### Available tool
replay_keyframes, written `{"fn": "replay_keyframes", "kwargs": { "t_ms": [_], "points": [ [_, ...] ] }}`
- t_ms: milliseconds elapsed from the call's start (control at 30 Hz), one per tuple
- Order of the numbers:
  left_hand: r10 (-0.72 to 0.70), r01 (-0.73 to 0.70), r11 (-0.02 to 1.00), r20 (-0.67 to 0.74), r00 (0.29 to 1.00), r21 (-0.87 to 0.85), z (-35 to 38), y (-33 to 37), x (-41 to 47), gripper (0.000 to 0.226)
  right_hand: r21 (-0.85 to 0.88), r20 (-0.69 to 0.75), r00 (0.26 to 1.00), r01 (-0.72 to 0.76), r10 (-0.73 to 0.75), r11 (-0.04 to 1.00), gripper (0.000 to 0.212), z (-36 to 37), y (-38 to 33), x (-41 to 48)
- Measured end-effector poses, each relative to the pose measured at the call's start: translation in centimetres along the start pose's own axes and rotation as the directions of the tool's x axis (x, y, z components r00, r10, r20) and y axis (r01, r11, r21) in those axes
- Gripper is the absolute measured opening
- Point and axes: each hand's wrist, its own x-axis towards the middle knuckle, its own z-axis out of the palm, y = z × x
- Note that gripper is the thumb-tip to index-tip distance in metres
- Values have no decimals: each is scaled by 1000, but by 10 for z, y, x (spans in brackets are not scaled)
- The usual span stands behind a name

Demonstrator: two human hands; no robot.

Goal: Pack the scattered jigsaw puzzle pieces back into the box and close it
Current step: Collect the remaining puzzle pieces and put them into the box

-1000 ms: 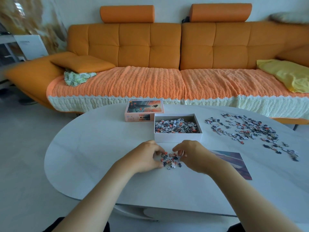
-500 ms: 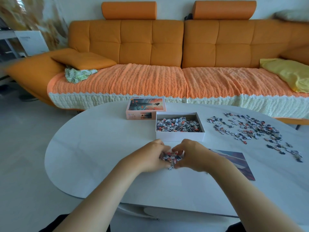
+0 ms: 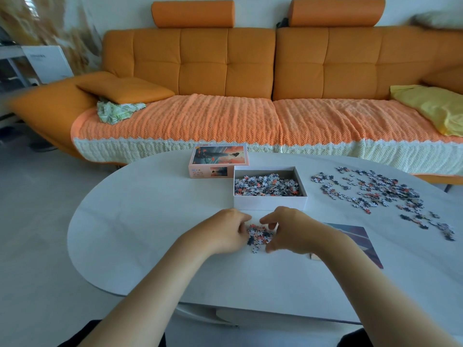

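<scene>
The desk (image 3: 140,234) in front of me is smooth and white with a soft matt sheen; I cannot tell whether it is stone or laminate. Toward its far edge, the box (image 3: 269,203) is plain matt white cardboard, and its lid (image 3: 218,156) is printed card with a slight gloss. The puzzle pieces (image 3: 259,236) are thin printed card. The picture sheet (image 3: 358,241) looks like glossy paper. The sofa (image 3: 203,61) looks like smooth leather, under a rough knitted cloth cover (image 3: 200,121).

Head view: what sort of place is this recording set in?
Most likely a home living room: a long orange sofa, a white oval table in front of it, and a jigsaw box with loose pieces on the table.
</scene>
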Motion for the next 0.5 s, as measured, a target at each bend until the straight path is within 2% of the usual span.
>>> {"fn": "replay_keyframes", "kwargs": {
  "t_ms": [67, 133, 167, 300, 500],
  "points": [
    [-23, 20, 999, 89, 996, 42, -1, -1, -2, 41, -17, 20, 1000, -21, 21, 1000, 67, -4, 5, -3],
    [-21, 13, 997, 121, 992, 71, 2, 1, -4, 69, -40, 31, 999, -18, 19, 999, 57, -5, 6, -4],
    [-2, -5, 998, 103, 995, 66, 4, 3, -3, 68, -33, 29, 1000, -12, 13, 999, 49, -5, 5, -3],
    [45, -45, 998, 10, 999, -37, 7, 6, 1, 34, -24, 10, 1000, 12, -12, 1000, 22, 1, -3, 1],
    [36, -42, 997, -84, 996, -63, 9, 9, 1, 28, 3, 26, 1000, -5, 5, 1000, 22, 4, -14, 2]
  ]
}}
